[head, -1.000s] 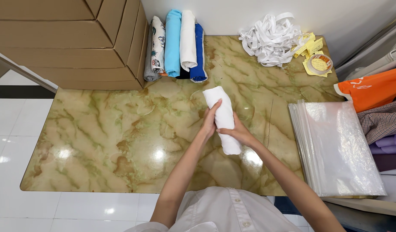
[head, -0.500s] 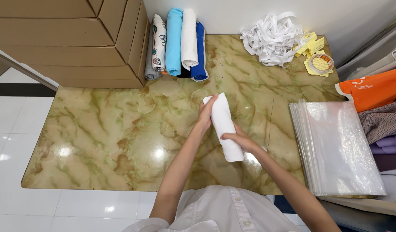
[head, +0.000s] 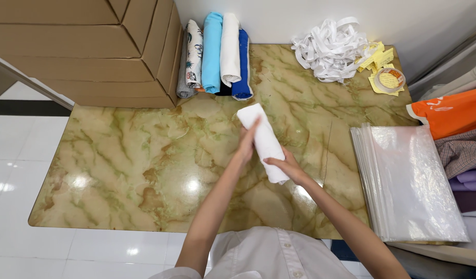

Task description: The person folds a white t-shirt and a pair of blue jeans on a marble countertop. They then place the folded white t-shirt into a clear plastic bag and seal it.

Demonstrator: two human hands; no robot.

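A rolled white cloth (head: 263,139) lies slanted on the green marble table (head: 119,170), its far end pointing up-left. My left hand (head: 246,144) presses against its left side near the middle. My right hand (head: 287,166) grips its near end from the right. Both hands hold the roll together. At the back of the table stands a row of rolled cloths (head: 217,51): a patterned one, a light blue one, a white one and a dark blue one.
Stacked cardboard boxes (head: 83,46) fill the back left. A heap of white strips (head: 331,49) and yellow papers with a tape roll (head: 387,78) lie at the back right. A stack of clear plastic bags (head: 413,186) and folded clothes (head: 449,111) sit on the right.
The roll has been tightened and shifted slightly left and towards the back. My left hand slid along its left side, and my right hand stayed at the near end.
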